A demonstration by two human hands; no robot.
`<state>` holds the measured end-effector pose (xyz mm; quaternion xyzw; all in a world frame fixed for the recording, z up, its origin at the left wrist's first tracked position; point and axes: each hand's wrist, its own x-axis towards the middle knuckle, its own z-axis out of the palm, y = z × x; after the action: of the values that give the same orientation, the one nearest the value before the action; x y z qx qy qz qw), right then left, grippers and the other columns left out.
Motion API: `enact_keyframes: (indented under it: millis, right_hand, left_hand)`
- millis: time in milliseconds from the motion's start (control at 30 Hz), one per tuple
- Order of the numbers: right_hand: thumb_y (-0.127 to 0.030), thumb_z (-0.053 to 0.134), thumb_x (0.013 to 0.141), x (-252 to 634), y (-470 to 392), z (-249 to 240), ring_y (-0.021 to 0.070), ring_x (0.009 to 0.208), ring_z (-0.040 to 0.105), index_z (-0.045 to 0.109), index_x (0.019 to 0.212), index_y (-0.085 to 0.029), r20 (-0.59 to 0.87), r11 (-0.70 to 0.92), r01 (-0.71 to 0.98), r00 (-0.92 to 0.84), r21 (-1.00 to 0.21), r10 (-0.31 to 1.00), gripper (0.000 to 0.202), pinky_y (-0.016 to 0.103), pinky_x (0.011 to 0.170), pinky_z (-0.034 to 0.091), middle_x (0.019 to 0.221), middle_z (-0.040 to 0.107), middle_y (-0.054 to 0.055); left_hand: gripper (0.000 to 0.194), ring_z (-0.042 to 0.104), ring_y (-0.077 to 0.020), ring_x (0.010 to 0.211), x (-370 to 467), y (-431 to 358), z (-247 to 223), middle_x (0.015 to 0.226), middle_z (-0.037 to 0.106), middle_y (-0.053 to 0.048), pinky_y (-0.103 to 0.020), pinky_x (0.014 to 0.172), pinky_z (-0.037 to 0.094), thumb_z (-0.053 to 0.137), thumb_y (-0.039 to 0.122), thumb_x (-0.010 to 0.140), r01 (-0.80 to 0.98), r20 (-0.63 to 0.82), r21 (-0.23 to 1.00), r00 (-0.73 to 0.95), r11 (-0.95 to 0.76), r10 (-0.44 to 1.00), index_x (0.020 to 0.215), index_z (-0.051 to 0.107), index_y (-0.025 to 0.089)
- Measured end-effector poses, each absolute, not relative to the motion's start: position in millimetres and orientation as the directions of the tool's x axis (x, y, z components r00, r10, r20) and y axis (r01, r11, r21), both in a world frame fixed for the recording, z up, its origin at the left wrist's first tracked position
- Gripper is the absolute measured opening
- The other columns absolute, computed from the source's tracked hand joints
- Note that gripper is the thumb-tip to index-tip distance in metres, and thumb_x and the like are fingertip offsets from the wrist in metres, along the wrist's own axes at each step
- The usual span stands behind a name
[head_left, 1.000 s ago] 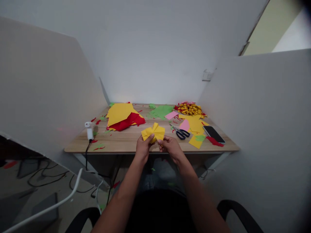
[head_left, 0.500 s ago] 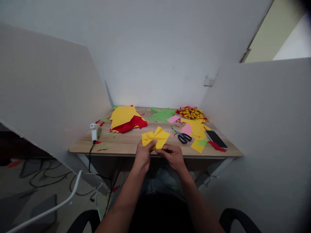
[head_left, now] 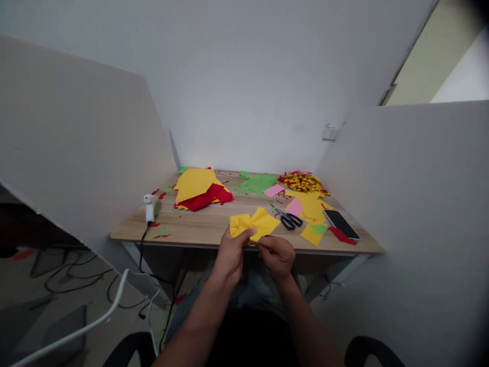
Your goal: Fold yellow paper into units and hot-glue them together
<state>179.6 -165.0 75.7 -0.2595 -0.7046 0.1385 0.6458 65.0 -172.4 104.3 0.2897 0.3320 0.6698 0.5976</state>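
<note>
Just above the front edge of the table, a yellow bow-shaped piece (head_left: 265, 223), soft like felt or crepe paper, is gathered in at its middle. My left hand (head_left: 232, 255) pinches that gathered middle, thumb on top. Against the lower edge of the piece, my right hand (head_left: 278, 255) is closed with its fingertips pressed together; whatever they grip is too small to make out. A pair of scissors (head_left: 291, 221) with dark handles lies slightly open to the right of the bow.
Yellow sheets (head_left: 194, 182) and a red sheet (head_left: 208, 198) lie at left, near a white corded tool (head_left: 149, 210). Behind are green scraps (head_left: 260, 184) and a heap of yellow bows (head_left: 303, 182). Pink pieces (head_left: 294, 207) and a phone (head_left: 341, 224) lie at right.
Both hands and the yellow piece have shifted a little right and down in the view. The right fist has turned and curled tighter beside the piece.
</note>
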Motion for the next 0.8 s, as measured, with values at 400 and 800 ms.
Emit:
enact_keyframes:
  millis: [400,800]
  right_hand:
    - [-0.014,0.061,0.092,183.3,-168.4,86.9,0.0122,0.049,0.059,0.075,0.086,-0.023,0.968,0.942,0.27,-0.094,-0.199,0.232,0.018,0.023,0.051,0.045,0.057,0.066,-0.001]
    - [-0.013,0.06,0.093,210.2,-173.5,103.8,0.0121,0.053,0.057,0.071,0.11,-0.018,0.964,0.928,0.355,-0.264,0.11,-0.013,0.021,0.026,0.054,0.042,0.06,0.063,0.0]
  left_hand:
    - [0.062,0.07,-0.028,0.101,66.5,-190.7,121.3,0.103,0.076,-0.011,-0.034,0.09,0.053,0.088,0.017,0.052,-0.695,-0.091,0.718,-0.038,0.039,0.995,0.111,0.07,0.012]
    - [0.033,0.067,-0.0146,0.071,74.9,-203.9,127.3,0.081,0.074,-0.004,-0.021,0.062,0.051,0.084,0.014,0.055,-0.739,-0.16,0.652,0.089,0.173,0.983,0.086,0.07,0.012]
